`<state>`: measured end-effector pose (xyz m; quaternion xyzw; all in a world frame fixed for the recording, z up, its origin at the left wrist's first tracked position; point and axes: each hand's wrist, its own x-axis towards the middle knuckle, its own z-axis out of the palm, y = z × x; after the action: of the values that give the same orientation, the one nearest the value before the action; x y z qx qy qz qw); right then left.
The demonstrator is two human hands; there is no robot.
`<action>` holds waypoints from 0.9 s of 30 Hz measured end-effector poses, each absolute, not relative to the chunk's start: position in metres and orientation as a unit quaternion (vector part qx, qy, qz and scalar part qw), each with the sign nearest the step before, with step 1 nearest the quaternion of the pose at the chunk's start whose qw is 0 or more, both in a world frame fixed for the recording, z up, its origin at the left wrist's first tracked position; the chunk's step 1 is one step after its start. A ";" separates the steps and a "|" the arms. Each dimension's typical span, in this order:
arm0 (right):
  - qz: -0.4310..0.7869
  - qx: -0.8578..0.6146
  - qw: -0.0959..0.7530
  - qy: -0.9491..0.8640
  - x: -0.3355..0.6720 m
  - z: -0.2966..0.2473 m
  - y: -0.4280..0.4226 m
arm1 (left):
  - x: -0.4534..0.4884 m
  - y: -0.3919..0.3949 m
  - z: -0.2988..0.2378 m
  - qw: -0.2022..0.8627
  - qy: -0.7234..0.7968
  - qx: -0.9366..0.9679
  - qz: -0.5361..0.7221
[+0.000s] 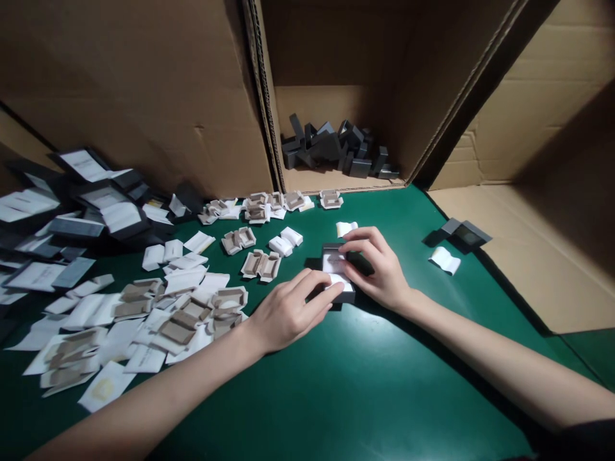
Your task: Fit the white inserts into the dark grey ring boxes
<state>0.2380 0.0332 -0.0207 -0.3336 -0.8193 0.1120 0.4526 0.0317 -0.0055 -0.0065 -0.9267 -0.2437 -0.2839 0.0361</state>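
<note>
A small black open box (pixel 346 297) lies on the green table in front of me, with a white card insert (pixel 333 261) inside it. My left hand (pixel 289 308) is closed at the box's near end, its thumb and fingers on the white insert. From the right, my right hand (pixel 379 272) curls its fingers over the box's far end and side, gripping it. Just beyond the box sits a folded white card piece (pixel 346 228). My fingers hide part of the insert.
Folded white and grey-brown card inserts (pixel 187 320) are heaped at left, beside a pile of black boxes with white inside (pixel 120 218). A cardboard carton (pixel 336 96) at the back holds black box parts (pixel 329 146). Dark pieces (pixel 466 235) lie near the right cardboard flap (pixel 552 269).
</note>
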 end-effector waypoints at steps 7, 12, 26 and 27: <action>0.262 -0.375 0.389 -0.799 0.241 -0.023 0.033 | 0.033 -0.005 -0.007 0.038 -0.237 -0.929 -0.282; 0.300 -0.392 0.383 -0.781 0.240 -0.022 0.034 | 0.032 -0.005 -0.009 0.045 -0.233 -0.930 -0.281; 0.361 -0.388 0.378 -0.759 0.239 -0.021 0.029 | 0.031 -0.006 -0.007 0.090 -0.254 -0.935 -0.230; 0.363 -0.388 0.380 -0.757 0.239 -0.020 0.029 | 0.031 -0.007 -0.007 0.098 -0.253 -0.935 -0.228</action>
<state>0.2389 0.0285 -0.0205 -0.3878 -0.7573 0.3625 0.3804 0.0314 -0.0067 -0.0066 -0.9352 -0.2527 -0.2281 0.0980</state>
